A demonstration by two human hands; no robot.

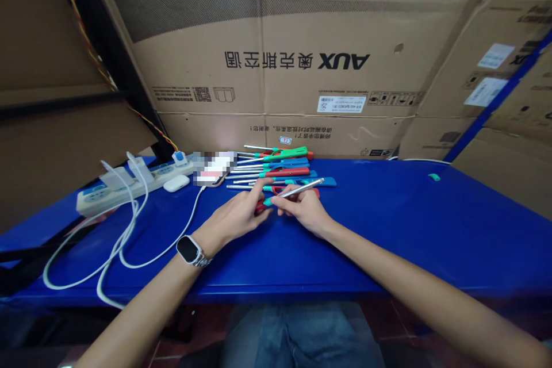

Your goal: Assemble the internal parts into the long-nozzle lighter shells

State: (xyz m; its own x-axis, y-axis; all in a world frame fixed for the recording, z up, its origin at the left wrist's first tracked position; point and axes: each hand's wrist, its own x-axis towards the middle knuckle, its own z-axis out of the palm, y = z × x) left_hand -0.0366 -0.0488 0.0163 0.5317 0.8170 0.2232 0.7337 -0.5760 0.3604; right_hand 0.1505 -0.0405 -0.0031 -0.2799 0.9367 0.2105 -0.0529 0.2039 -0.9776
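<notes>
Between my two hands is a long-necked lighter with a shiny metal tube, a teal collar and a red handle. My left hand is closed round its red handle, which the fingers mostly hide. Closed on the tube near the collar, my right hand has the thumb along the metal; the tip points up to the right. Just beyond my hands lies a row of several similar lighters, tubes to the left, among them a green lighter, a red lighter and a blue lighter.
On the blue table, a phone on a charging cable lies left of the lighters. Beside it are a white earbud case and a power strip with white cables. A cardboard wall stands behind; a small teal piece lies right.
</notes>
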